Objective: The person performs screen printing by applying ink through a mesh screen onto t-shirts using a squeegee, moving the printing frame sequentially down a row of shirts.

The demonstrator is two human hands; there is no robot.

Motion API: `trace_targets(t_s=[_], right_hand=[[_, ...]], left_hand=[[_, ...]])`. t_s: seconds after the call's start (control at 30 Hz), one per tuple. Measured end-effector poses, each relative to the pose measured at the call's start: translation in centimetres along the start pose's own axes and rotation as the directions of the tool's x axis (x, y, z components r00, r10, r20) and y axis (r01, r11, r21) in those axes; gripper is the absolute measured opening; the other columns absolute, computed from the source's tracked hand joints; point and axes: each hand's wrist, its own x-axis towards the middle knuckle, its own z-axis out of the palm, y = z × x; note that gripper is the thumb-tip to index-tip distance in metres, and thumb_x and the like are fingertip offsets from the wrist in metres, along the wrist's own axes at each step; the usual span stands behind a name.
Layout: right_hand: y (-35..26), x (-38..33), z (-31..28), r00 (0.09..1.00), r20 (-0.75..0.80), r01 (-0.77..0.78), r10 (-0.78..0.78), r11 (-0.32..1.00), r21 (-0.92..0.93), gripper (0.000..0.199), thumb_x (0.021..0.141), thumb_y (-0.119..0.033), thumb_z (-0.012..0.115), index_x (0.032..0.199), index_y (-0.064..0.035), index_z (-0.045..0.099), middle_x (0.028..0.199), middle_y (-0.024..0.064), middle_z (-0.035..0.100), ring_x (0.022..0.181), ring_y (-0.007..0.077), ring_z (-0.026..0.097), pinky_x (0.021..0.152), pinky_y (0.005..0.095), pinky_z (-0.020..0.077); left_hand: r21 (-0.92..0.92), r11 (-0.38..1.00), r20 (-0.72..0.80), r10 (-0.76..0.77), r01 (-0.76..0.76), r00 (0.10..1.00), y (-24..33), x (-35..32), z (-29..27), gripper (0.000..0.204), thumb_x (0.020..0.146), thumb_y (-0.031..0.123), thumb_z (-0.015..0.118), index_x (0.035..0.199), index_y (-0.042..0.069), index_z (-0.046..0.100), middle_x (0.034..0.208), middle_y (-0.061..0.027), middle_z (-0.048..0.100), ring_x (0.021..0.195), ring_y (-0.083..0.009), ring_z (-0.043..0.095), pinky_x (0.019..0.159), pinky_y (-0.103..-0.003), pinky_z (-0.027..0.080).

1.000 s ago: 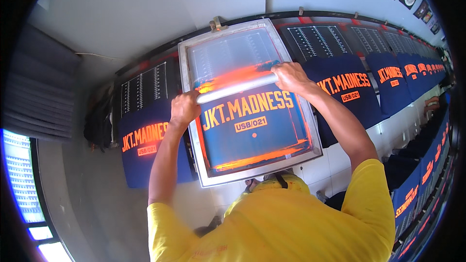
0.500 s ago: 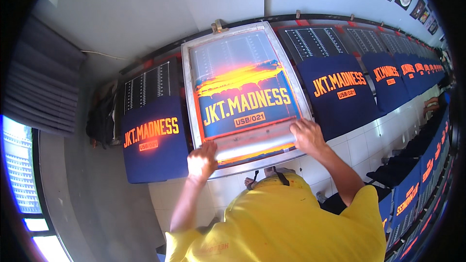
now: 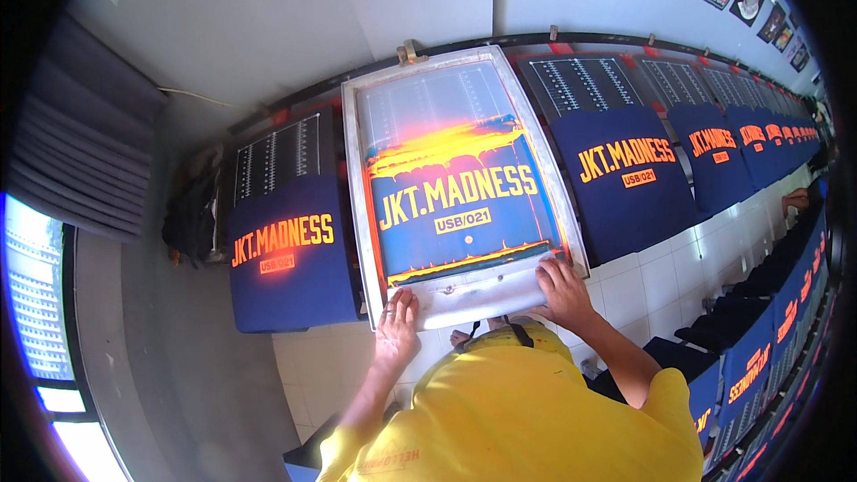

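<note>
In front of me lies a silkscreen frame [image 3: 353, 152] with a pale metal rim, over a dark blue garment. Its mesh [image 3: 428, 241] shows lettering through it. A wide pale squeegee [image 3: 473, 293] lies across the near end of the screen, tilted toward me. My left hand [image 3: 395, 328] is closed on its left end, fingers over the top edge. My right hand [image 3: 564, 293] grips the right end the same way. Bright orange ink [image 3: 446, 147] spreads in a ragged band across the mesh's middle, and a thin line of it lies ahead of the squeegee.
Printed navy shirts lie on dark boards either side: one left shirt [image 3: 290, 290], one right shirt [image 3: 620, 214], several farther along the row. A second row of shirts [image 3: 750, 366] runs along the lower right. A hinge clamp [image 3: 411, 54] holds the screen's far end. A curtain [image 3: 85, 125] hangs left.
Both hands have drawn the squeegee toward me, to the near end of the screen. It now leans flatter, and more of the mesh shows behind it.
</note>
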Motion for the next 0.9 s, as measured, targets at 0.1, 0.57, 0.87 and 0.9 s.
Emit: trace_targets(t_s=[0.1, 0.57, 0.87, 0.9], right_hand=[[0.2, -0.1, -1.1, 1.0, -0.003, 0.013, -0.013, 0.999, 0.048, 0.059, 0.083, -0.038, 0.071, 0.12, 0.0056, 0.056, 0.129, 0.0187, 0.053, 0.123, 0.0366, 0.048, 0.102, 0.0457, 0.0413], [10.4, 2.9, 5.5, 0.698, -0.147, -0.528, 0.701, 0.642, 0.556, 0.023, 0.097, -0.013, 0.051, 0.118, -0.0042, 0.056, 0.107, 0.0239, 0.066, 0.101, 0.0423, 0.062, 0.087, 0.0466, 0.0476], [10.7, 3.4, 7.7, 0.647, -0.206, -0.442, 0.734, 0.581, 0.683, 0.019, 0.099, -0.013, 0.046, 0.115, -0.0047, 0.054, 0.096, 0.0239, 0.066, 0.089, 0.0411, 0.065, 0.079, 0.0459, 0.0483], [10.8, 3.3, 7.7, 0.639, -0.189, -0.45, 0.746, 0.562, 0.694, 0.019, 0.099, -0.014, 0.047, 0.115, -0.0047, 0.055, 0.095, 0.0238, 0.066, 0.088, 0.0406, 0.065, 0.079, 0.0457, 0.0484]], left_hand=[[-0.008, 1.0, 0.128, -0.024, 0.025, 0.992, 0.8, 0.3, -2.3, 0.059, 0.083, 0.013, 0.059, 0.139, 0.002, 0.046, 0.145, -0.0156, 0.041, 0.143, -0.0323, 0.031, 0.118, -0.046, 0.027], [-0.455, 0.712, -0.214, -0.67, 0.534, 0.711, -9.9, 2.5, 4.3, 0.028, 0.093, 0.02, 0.056, 0.099, -0.005, 0.069, 0.084, -0.0243, 0.065, 0.08, -0.0416, 0.065, 0.073, -0.045, 0.05], [-0.708, 0.268, 0.249, -0.77, 0.653, 0.587, -12.0, 2.0, 2.6, 0.033, 0.093, 0.025, 0.066, 0.102, -0.006, 0.071, 0.079, -0.006, 0.07, 0.064, -0.0124, 0.063, 0.061, -0.03, 0.052], [-0.726, 0.21, 0.298, -0.762, 0.655, 0.575, -11.7, 2.4, 2.1, 0.032, 0.093, 0.025, 0.066, 0.103, -0.006, 0.07, 0.081, -0.0065, 0.07, 0.066, -0.0134, 0.064, 0.062, -0.03, 0.053]])
